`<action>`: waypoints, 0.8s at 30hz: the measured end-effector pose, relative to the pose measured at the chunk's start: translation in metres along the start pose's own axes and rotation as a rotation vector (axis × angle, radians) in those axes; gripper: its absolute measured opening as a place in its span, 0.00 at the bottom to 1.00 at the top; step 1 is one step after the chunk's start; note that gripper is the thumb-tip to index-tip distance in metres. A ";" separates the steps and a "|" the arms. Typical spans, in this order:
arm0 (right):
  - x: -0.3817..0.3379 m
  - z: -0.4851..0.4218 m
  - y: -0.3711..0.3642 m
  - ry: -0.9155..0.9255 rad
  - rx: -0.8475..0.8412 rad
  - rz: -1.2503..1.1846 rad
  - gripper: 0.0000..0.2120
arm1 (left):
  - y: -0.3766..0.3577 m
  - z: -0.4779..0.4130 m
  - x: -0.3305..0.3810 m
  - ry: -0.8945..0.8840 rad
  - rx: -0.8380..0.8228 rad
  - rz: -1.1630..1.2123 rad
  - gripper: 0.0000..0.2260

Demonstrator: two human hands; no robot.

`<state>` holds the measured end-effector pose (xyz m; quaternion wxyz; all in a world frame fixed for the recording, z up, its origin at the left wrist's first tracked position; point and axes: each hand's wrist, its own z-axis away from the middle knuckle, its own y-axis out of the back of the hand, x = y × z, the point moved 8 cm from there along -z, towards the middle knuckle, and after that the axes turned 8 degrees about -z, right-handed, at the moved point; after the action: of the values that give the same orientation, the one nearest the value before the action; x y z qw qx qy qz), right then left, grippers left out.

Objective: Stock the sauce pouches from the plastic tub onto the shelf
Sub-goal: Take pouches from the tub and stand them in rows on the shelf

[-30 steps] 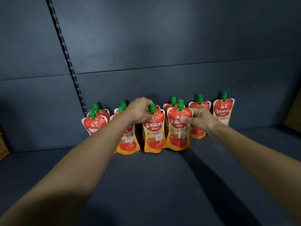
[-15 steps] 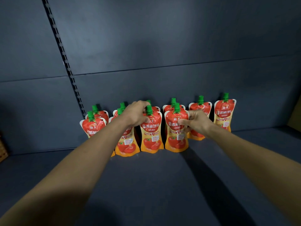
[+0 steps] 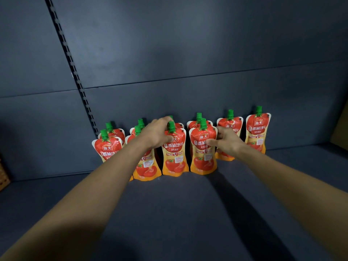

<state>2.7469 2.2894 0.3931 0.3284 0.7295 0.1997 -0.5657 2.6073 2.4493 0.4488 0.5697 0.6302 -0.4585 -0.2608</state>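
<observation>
Nearest to you, your two bare forearms stretch forward over the dark blue-grey flat shelf deck (image 3: 169, 223). Further on, your left hand (image 3: 156, 135) grips the top of the centre-left pouch (image 3: 175, 161), a red and orange soft plastic sauce pouch with a green screw cap. Its fingers curl round the pouch top beside the cap and the thumb presses on the front. Your right hand (image 3: 228, 143) pinches the upper right edge of the centre-right pouch (image 3: 202, 159), which is of the same kind, with the thumb on the front face and the fingers behind the edge. Both pouches stand upright on the deck, just beside each other, in a front row with the leftmost front pouch (image 3: 108, 149) and one more that your left forearm partly hides. Behind them the back row of pouches (image 3: 258, 132) stands against the dark grey back panel (image 3: 188, 44). A black slotted upright strip (image 3: 75, 78) runs up this panel on the left.
</observation>
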 end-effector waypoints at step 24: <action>0.062 0.344 0.122 0.088 0.796 0.489 0.15 | -0.108 0.203 0.255 -0.574 0.154 0.334 0.20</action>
<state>2.6060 1.9562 0.3153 0.1382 0.8476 -0.1968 -0.4731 2.5780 2.1220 0.3513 0.4031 0.4884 -0.7154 -0.2951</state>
